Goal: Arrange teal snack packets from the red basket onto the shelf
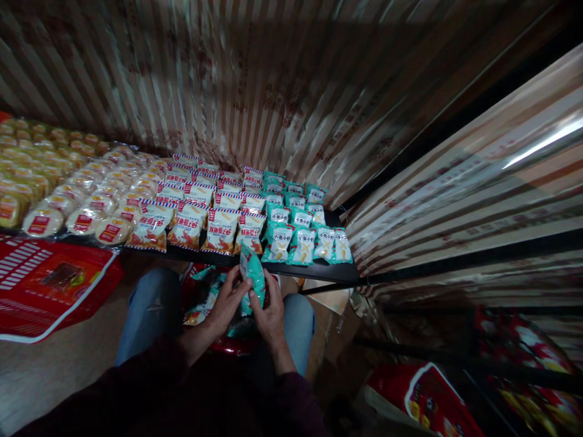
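Note:
A teal snack bag point(253, 273) is held between my two hands, tilted, just in front of the shelf edge. My left hand point(229, 299) grips its left side, the thumb against the front. On the other side my right hand point(270, 306) has its fingers around the right edge. Below them, between my knees, a red basket point(230, 346) holds more teal snack bags point(207, 303). On the shelf ahead stand rows of matching teal snack bags point(301, 244), beside rows of white-and-orange snack bags point(221, 230).
Round wrapped crackers point(84, 221) and yellow packs point(27, 176) fill the shelf's left. A red basket point(54, 285) stands at the lower left, another red container point(423, 394) at the lower right. Striped plastic sheeting point(218, 73) hangs behind. A dark frame bar point(410, 161) slants at the right.

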`<state>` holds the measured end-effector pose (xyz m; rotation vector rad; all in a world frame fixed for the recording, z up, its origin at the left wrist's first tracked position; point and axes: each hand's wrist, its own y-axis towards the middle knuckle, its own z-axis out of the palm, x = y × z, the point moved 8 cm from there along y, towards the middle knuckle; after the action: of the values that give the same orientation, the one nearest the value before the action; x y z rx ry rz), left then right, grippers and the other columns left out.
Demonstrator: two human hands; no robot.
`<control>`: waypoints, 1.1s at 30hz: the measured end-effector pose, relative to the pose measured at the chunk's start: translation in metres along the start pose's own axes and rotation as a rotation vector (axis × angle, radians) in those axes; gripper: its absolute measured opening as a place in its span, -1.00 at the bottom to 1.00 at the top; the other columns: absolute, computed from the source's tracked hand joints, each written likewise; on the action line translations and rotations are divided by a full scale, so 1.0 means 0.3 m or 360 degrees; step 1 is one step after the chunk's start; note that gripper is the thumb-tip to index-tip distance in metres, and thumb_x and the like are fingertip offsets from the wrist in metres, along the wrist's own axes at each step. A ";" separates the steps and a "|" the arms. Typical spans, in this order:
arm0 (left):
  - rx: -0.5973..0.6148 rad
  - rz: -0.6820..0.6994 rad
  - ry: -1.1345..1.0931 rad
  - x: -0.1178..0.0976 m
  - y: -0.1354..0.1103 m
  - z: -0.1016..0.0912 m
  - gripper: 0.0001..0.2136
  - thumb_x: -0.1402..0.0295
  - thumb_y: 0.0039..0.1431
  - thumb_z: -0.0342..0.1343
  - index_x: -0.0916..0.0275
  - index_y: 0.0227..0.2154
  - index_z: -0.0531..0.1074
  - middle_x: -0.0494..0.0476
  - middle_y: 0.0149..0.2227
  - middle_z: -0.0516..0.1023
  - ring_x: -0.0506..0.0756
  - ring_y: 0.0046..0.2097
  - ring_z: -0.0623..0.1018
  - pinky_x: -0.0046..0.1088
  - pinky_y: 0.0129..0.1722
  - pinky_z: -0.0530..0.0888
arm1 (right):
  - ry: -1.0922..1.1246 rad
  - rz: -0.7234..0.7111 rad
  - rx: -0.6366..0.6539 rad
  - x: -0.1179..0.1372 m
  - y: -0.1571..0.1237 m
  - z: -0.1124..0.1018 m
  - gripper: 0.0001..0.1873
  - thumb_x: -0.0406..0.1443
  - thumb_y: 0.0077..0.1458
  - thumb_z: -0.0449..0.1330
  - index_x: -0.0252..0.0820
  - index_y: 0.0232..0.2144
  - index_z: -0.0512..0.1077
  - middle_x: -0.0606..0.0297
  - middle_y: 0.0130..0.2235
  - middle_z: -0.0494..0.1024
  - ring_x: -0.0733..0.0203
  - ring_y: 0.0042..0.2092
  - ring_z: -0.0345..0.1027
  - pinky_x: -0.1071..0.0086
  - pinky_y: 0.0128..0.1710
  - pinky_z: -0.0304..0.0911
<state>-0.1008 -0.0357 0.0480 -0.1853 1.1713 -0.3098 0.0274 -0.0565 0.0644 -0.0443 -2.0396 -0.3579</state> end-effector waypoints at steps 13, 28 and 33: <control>0.0066 -0.0410 -0.0655 0.072 0.043 -0.041 -0.56 0.02 0.04 0.04 0.21 -0.13 0.44 0.12 -0.18 0.59 0.19 -0.06 0.53 -0.24 -0.04 0.45 | -0.0265 -0.0488 0.0016 0.172 -0.037 0.020 -0.69 -0.27 0.16 0.07 -0.06 -0.05 0.45 0.13 0.02 0.43 0.05 0.04 0.31 0.08 0.02 0.25; 0.0106 -0.0199 -0.0322 0.078 0.012 -0.037 -0.44 0.06 0.04 0.15 0.16 0.09 0.31 0.15 0.12 0.41 0.21 0.20 0.32 -0.23 0.16 0.26 | -0.0231 -0.0124 0.0129 0.037 -0.050 0.054 -0.38 -0.15 0.06 0.20 -0.19 0.16 0.21 0.04 0.10 0.39 0.00 0.11 0.27 0.09 0.11 0.20; 0.0188 -0.0199 -0.0151 0.070 -0.008 -0.013 -0.40 0.03 0.01 0.15 0.09 0.12 0.29 0.11 0.21 0.29 0.23 0.27 0.22 -0.25 0.16 0.26 | -0.0082 0.0104 0.0023 -0.034 -0.047 0.013 -0.45 -0.16 0.08 0.18 -0.19 0.11 0.28 0.09 0.05 0.44 0.04 0.05 0.33 0.15 0.07 0.23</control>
<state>-0.0974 -0.0448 0.0289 -0.1683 1.0461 -0.4741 0.0262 -0.0675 0.0506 -0.1122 -2.0862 -0.3038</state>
